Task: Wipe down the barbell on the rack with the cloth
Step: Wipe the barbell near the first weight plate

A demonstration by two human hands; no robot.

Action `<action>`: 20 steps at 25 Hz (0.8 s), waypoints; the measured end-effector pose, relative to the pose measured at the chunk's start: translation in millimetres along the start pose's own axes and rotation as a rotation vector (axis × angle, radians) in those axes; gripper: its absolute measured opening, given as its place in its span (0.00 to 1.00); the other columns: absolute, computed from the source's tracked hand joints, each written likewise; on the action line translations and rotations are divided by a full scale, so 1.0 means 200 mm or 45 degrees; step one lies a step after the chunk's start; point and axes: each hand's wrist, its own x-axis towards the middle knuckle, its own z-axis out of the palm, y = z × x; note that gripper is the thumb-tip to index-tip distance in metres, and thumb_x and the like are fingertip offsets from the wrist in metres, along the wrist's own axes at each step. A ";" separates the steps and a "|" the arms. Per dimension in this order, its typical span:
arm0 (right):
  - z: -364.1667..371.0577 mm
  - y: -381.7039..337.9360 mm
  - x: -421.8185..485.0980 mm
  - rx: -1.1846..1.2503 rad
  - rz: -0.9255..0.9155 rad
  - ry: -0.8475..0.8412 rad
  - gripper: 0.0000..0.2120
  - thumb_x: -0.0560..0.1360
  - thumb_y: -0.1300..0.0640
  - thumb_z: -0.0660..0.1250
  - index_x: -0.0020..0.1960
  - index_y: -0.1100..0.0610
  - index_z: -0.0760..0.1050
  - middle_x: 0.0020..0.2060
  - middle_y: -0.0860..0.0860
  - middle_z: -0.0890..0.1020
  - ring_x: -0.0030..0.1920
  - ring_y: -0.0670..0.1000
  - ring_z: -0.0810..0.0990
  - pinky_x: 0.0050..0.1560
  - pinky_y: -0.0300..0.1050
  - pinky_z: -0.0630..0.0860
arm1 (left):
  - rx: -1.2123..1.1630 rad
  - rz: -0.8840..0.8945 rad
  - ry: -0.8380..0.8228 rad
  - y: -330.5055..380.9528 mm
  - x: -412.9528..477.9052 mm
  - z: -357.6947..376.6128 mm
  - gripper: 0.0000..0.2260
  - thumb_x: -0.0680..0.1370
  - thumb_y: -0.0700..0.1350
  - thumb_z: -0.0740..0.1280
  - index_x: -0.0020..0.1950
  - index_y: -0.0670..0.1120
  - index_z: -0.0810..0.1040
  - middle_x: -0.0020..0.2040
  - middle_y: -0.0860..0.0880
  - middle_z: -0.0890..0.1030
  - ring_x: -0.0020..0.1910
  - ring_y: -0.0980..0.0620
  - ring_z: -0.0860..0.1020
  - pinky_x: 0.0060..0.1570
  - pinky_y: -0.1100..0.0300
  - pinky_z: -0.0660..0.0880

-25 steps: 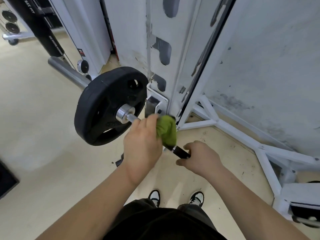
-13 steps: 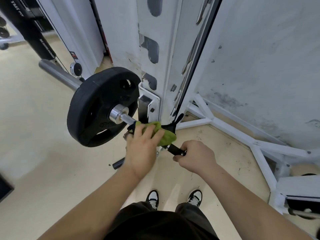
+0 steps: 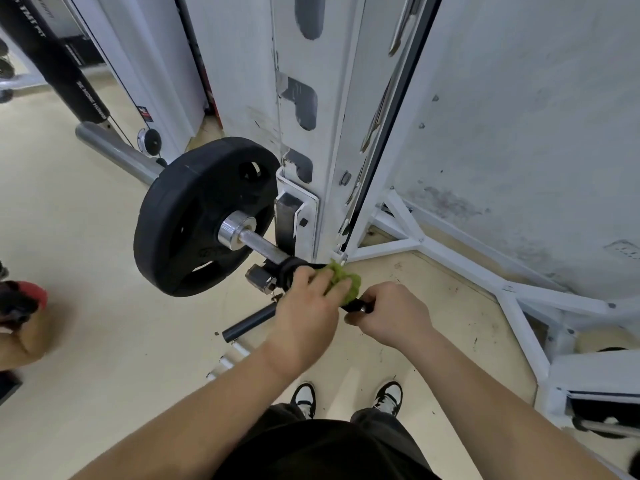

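The barbell [image 3: 258, 243] runs from a black weight plate [image 3: 180, 223] at centre left down towards me, its silver shaft bare near the collar. My left hand [image 3: 306, 308] presses a green cloth [image 3: 346, 284] around the bar just below a black clamp. My right hand [image 3: 391, 315] is closed around the dark stretch of bar right beside the cloth. The part of the bar under both hands is hidden.
The white rack upright [image 3: 311, 133] with its hook slots stands just behind the bar, and its white base struts [image 3: 512, 296] spread over the floor to the right. A grey tube [image 3: 114, 152] and a black padded post [image 3: 65, 67] stand at the left. A dark short pipe [image 3: 249, 322] lies below my left hand.
My left hand has slid the green cloth down the bar from near the collar towards my right hand, baring more silver shaft. My right hand has kept its grip.
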 end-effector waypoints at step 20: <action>-0.07 0.40 -0.25 -0.170 -0.091 0.096 0.12 0.76 0.41 0.69 0.48 0.49 0.83 0.40 0.47 0.79 0.42 0.52 0.79 0.35 0.44 0.73 | -0.115 0.087 -0.053 0.32 0.02 0.05 0.21 0.74 0.38 0.64 0.65 0.52 0.79 0.57 0.52 0.82 0.51 0.44 0.74 0.43 0.49 0.79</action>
